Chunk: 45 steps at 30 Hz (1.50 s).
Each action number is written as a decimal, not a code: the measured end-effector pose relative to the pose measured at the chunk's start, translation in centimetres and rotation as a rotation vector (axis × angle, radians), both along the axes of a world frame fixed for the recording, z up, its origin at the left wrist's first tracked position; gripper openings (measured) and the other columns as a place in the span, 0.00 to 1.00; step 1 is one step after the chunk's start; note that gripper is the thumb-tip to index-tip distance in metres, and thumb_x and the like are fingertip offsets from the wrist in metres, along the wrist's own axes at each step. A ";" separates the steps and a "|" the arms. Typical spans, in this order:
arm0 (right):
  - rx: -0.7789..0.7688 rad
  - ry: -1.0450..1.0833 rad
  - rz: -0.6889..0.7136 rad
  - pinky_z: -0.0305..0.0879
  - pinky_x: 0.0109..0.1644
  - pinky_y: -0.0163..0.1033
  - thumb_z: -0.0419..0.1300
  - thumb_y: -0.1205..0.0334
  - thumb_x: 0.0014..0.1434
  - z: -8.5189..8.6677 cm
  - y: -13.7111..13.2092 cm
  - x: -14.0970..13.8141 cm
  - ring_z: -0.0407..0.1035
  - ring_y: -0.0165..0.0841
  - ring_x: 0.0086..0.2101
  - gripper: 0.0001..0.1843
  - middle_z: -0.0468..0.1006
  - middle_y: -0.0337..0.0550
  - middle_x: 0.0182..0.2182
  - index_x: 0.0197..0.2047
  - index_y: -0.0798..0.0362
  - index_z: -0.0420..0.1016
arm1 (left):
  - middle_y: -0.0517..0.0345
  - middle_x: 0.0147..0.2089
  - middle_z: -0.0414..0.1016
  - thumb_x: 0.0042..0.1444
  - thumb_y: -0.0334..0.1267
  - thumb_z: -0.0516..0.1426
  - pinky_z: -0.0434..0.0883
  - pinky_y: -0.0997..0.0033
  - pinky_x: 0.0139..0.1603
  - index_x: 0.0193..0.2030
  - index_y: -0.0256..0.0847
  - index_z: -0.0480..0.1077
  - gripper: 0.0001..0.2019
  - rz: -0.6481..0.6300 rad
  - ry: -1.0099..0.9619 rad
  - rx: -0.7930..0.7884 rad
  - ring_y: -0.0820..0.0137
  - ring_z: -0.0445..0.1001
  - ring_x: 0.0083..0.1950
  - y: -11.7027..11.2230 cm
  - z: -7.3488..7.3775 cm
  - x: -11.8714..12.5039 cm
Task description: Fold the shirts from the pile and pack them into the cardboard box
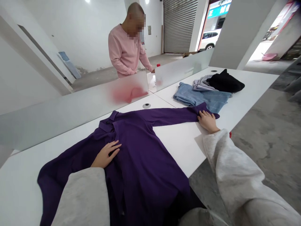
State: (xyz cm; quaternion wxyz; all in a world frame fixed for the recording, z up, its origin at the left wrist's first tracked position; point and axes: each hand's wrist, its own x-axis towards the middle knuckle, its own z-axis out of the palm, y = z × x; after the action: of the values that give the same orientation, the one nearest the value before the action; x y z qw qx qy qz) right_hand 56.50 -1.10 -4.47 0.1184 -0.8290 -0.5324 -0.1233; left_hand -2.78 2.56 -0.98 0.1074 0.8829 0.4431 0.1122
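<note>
From the head view, a purple shirt (145, 157) lies spread front-up on the white surface (178, 147), its lower part hanging over the near edge and one sleeve stretched out to the right. The left hand (105, 155) rests flat on its chest just below the collar, fingers open and holding nothing, while the right hand (208, 121) lies on the sleeve's cuff, though I cannot tell whether its fingers pinch the cloth or only press it. Just beyond the cuff lie a folded blue garment (199, 97), a grey garment (202, 84) and a black garment (225, 82), and a person in a pink top (125, 53) stands behind the frosted divider (70, 113).
</note>
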 end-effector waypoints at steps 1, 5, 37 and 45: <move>-0.021 -0.018 0.012 0.47 0.61 0.53 0.42 0.59 0.65 -0.2 0.3 0.5 0.56 0.43 0.58 0.26 0.64 0.56 0.60 0.62 0.60 0.61 | 0.52 0.61 0.67 0.59 0.61 0.42 0.56 0.52 0.65 0.54 0.46 0.71 0.30 -0.003 0.003 0.000 0.61 0.63 0.64 0.0 0.0 0.0; -0.064 -0.039 0.028 0.50 0.60 0.54 0.40 0.59 0.66 0.2 2.4 2.4 0.56 0.43 0.59 0.27 0.61 0.58 0.61 0.63 0.63 0.59 | 0.52 0.63 0.64 0.60 0.60 0.41 0.53 0.49 0.66 0.57 0.45 0.68 0.30 -0.027 0.027 0.004 0.59 0.60 0.65 0.0 -0.2 0.0; -0.125 -0.030 1.141 0.52 0.62 0.49 0.45 0.60 0.67 8.8 11.6 -39.7 0.56 0.41 0.60 0.22 0.63 0.53 0.60 0.61 0.56 0.64 | 0.48 0.66 0.60 0.61 0.44 0.50 0.54 0.52 0.66 0.58 0.42 0.66 0.20 -0.006 -0.082 0.040 0.60 0.58 0.66 -1.4 -0.9 1.7; -0.288 0.131 1.006 0.41 0.64 0.59 0.43 0.48 0.66 2.3 13.4 -43.0 0.40 0.48 0.65 0.30 0.47 0.52 0.67 0.67 0.53 0.52 | 0.53 0.55 0.72 0.63 0.41 0.47 0.65 0.61 0.59 0.50 0.44 0.72 0.15 0.058 -0.205 0.124 0.66 0.69 0.56 -1.4 -0.1 2.0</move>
State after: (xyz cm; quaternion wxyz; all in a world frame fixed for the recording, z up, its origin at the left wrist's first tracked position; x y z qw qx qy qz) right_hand 13.52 12.29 -2.13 0.0808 -0.4849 -0.8676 0.0751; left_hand -0.77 1.14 -1.05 0.0940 0.8586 0.4472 0.2322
